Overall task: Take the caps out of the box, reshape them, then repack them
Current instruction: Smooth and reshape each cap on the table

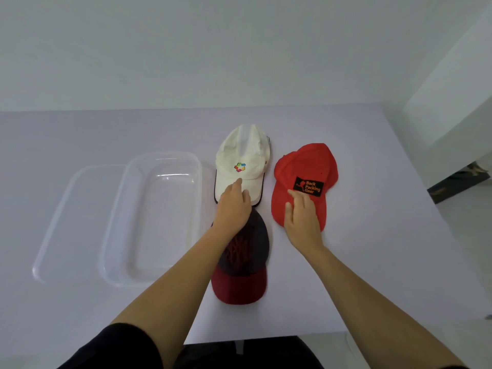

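Observation:
Three caps lie on the white table. A white cap [243, 155] with a coloured logo sits at the back, and my left hand [234, 206] rests flat on its brim with straight fingers. To its right is a red cap [306, 166] with a black patch; my right hand [302, 217] lies on its brim, fingers extended. A dark navy cap [247, 259] with a maroon brim lies nearer me, partly under my left forearm. The clear plastic box [157, 219] stands to the left with nothing in it.
The box's clear lid [61, 222] lies flat beside the box on its left. The table's front edge [266, 339] is close to my body and its right edge [426, 187] runs past the red cap. A white wall stands behind.

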The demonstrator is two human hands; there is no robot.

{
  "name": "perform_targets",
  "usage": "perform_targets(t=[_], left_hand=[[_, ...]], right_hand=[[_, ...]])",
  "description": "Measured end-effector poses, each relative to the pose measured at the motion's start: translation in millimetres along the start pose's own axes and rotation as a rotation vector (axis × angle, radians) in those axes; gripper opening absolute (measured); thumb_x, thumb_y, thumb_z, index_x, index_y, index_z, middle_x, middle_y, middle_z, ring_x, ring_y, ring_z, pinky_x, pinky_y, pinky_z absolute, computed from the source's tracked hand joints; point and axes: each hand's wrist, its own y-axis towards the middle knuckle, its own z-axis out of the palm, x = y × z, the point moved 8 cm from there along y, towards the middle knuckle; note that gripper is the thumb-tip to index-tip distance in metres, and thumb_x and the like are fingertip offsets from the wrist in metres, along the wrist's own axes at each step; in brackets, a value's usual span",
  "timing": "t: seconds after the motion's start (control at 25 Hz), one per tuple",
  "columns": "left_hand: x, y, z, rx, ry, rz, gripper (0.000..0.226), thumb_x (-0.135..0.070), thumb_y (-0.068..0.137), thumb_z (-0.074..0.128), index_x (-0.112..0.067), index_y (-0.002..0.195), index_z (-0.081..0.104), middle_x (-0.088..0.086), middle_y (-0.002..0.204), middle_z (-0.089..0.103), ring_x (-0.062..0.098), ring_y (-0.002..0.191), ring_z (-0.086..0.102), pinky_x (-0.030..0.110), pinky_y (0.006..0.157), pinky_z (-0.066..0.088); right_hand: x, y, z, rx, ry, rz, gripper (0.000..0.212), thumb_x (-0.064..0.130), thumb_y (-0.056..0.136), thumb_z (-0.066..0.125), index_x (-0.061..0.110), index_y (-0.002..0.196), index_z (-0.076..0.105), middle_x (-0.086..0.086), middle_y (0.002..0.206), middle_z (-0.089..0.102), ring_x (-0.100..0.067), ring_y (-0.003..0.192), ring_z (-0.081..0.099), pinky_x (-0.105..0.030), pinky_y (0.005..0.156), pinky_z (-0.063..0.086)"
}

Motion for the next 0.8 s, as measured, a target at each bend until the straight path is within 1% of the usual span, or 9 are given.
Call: perform_targets(t=[0.12,0.2,0.28,0.32,0.4,0.56,0.64,0.72,0.8], left_hand=[[-31,3,35,0.107,-0.011,0.129,0.054,-0.004,0.092,0.042,-0.003,0.144,0.029,0.018,0.136,0.047,0.033,0.124,0.047,0.031,0.097,0.037],[-41,-1,73,0.298,0.03,0.176,0.073,0.003,0.084,0.046,-0.003,0.149,0.014,0.017,0.151,0.027,0.031,0.138,0.031,0.031,0.106,0.031],[-40,-9,109,0.463,0.188,0.204,0.087,0.006,0.082,0.048,-0.002,0.15,-0.006,0.02,0.158,-0.003,0.033,0.147,0.003,0.037,0.116,0.019],[-36,-12,123,0.495,0.287,0.218,0.089,0.006,0.083,0.048,0.0,0.148,-0.011,0.023,0.157,-0.011,0.035,0.147,-0.005,0.04,0.118,0.015],[-30,-12,142,0.462,0.423,0.229,0.085,0.004,0.088,0.046,0.0,0.147,-0.015,0.026,0.156,-0.015,0.039,0.146,-0.008,0.043,0.118,0.015],[-37,-7,144,0.287,0.454,0.087,0.063,-0.007,0.099,0.03,-0.002,0.149,-0.008,0.026,0.157,-0.004,0.039,0.146,0.002,0.043,0.117,0.02],[-46,-9,143,0.215,0.471,0.11,0.055,-0.007,0.098,0.025,0.003,0.148,0.006,0.032,0.154,0.01,0.045,0.143,0.017,0.047,0.112,0.031],[-57,-18,142,0.152,0.516,0.235,0.052,-0.005,0.088,0.026,0.01,0.137,0.038,0.039,0.136,0.042,0.05,0.123,0.048,0.048,0.088,0.054],[-54,-27,149,0.188,0.603,0.305,0.055,-0.007,0.08,0.027,0.008,0.124,0.057,0.035,0.119,0.06,0.045,0.105,0.064,0.043,0.066,0.061]], right_hand=[[-41,0,-3,0.191,-0.172,0.079,0.076,-0.004,0.073,0.058,0.008,0.143,0.03,-0.017,0.151,0.023,-0.034,0.138,0.026,-0.042,0.115,0.026],[-74,-7,3,0.346,-0.279,0.179,0.095,0.005,0.075,0.063,0.007,0.149,0.004,-0.022,0.156,-0.002,-0.035,0.145,0.004,-0.041,0.119,0.015],[-92,-13,10,0.432,-0.318,0.204,0.095,0.016,0.084,0.061,0.004,0.148,-0.008,-0.026,0.156,-0.006,-0.038,0.145,0.005,-0.04,0.118,0.016],[-94,-14,13,0.449,-0.327,0.186,0.089,0.022,0.089,0.056,0.002,0.148,-0.007,-0.027,0.155,-0.002,-0.039,0.144,0.012,-0.04,0.116,0.02],[-93,-14,12,0.437,-0.327,0.153,0.076,0.028,0.096,0.044,0.0,0.148,-0.004,-0.027,0.156,0.004,-0.038,0.142,0.02,-0.04,0.114,0.023],[-91,-15,-4,0.368,-0.311,0.021,0.063,0.024,0.098,0.036,0.0,0.148,0.005,-0.022,0.156,0.015,-0.034,0.14,0.027,-0.04,0.112,0.026],[-95,-14,-15,0.33,-0.283,-0.007,0.065,0.016,0.095,0.041,0.003,0.149,0.008,-0.018,0.156,0.019,-0.034,0.137,0.033,-0.041,0.11,0.03],[-102,-9,-30,0.268,-0.242,0.037,0.072,0.01,0.089,0.048,0.004,0.149,0.01,-0.018,0.155,0.021,-0.035,0.135,0.035,-0.043,0.107,0.035],[-110,-4,-41,0.199,-0.246,0.123,0.071,0.012,0.09,0.048,0.005,0.149,0.01,-0.018,0.155,0.022,-0.034,0.137,0.034,-0.044,0.106,0.036]])
